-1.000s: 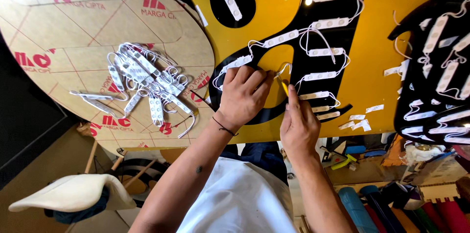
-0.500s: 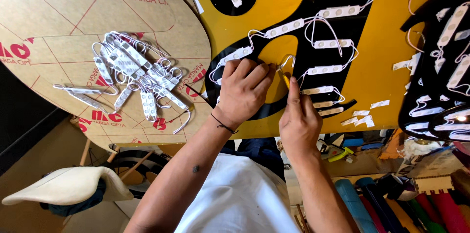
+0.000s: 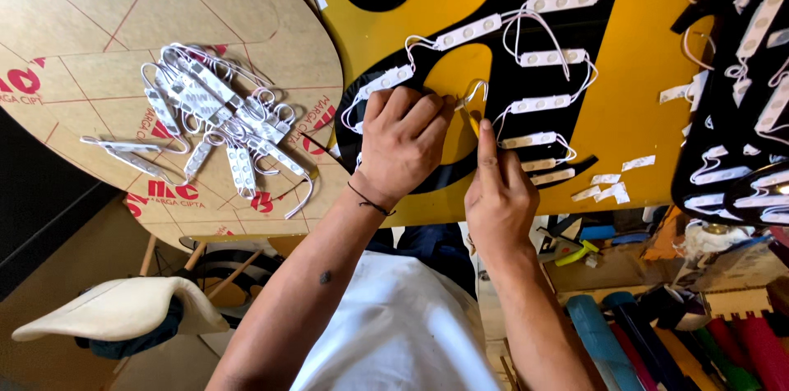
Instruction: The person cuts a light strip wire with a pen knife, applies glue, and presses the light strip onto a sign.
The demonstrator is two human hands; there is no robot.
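While my left hand [image 3: 400, 144] stays pressed flat, fingers together, on the black letter panel [image 3: 567, 71] beside the white light modules [image 3: 467, 32], my right hand [image 3: 497, 194] has moved slightly up, pinching a small yellow tool [image 3: 474, 124].

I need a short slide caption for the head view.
Both hands, left and right, press white light modules onto a black-and-yellow sign panel.
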